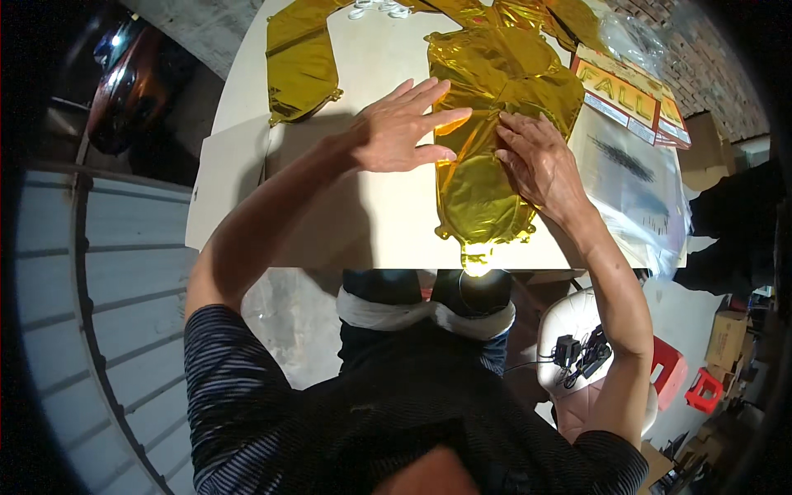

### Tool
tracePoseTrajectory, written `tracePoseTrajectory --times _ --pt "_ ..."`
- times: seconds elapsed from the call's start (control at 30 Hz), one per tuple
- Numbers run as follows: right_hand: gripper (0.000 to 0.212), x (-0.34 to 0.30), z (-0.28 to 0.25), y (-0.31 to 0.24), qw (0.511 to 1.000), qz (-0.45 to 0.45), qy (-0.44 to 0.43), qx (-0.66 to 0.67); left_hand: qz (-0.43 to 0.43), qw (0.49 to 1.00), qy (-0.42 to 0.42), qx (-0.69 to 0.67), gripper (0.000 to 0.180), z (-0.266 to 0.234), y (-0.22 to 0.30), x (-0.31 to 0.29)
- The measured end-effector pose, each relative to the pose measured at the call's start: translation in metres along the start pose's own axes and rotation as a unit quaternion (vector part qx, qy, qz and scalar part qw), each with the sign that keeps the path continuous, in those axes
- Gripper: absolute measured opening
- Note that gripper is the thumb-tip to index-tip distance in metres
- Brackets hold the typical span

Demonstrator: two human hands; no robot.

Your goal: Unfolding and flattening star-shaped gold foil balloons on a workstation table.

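Note:
A flat gold foil balloon (483, 190) lies on the pale table, with small tabs along its outline and a bright tail at the table's front edge. My left hand (404, 132) is open at the foil's left side, fingers spread, their tips over its edge. On the right part of the foil rests my right hand (540, 161), fingers bent and apart, tips touching the creased middle. Whether they pinch any foil is hard to see. Another gold foil balloon (301, 62) lies at the far left.
More gold foil (569, 21) and white string (379, 8) sit at the table's (388, 223) far side. Right of my hands are a printed card (627, 95) and plastic-wrapped sheets (627, 173). A white stool (569, 330) holds black adapters (577, 355); a red stool (704, 389) stands beyond.

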State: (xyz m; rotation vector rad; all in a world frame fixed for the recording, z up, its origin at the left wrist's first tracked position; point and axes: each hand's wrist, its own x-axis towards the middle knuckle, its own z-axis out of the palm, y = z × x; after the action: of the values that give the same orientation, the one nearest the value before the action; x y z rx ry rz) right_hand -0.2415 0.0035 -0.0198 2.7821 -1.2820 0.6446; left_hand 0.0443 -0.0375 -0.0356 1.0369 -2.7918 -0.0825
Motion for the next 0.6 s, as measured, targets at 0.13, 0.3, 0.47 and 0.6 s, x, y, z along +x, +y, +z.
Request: tracePoseTrajectory --times 0.13,0.3,0.47,0.6 --pt "0.031 -0.002 0.002 0.002 1.000 -0.009 0.017 0.003 0.027 0.999 -0.029 0.004 0.075 -0.004 -0.005 -0.002" --pt "0.031 -0.004 0.008 0.005 1.000 -0.007 0.025 -0.009 0.040 0.999 -0.033 -0.012 0.078 -0.002 -0.009 -0.002" --pt "0.032 -0.004 0.007 0.007 0.999 -0.019 0.027 0.001 0.048 0.998 -0.032 0.004 0.084 -0.006 -0.009 -0.001" --pt "0.032 -0.003 0.005 0.004 1.000 -0.014 0.026 0.006 0.025 0.999 0.009 -0.046 0.086 -0.008 -0.006 0.011"
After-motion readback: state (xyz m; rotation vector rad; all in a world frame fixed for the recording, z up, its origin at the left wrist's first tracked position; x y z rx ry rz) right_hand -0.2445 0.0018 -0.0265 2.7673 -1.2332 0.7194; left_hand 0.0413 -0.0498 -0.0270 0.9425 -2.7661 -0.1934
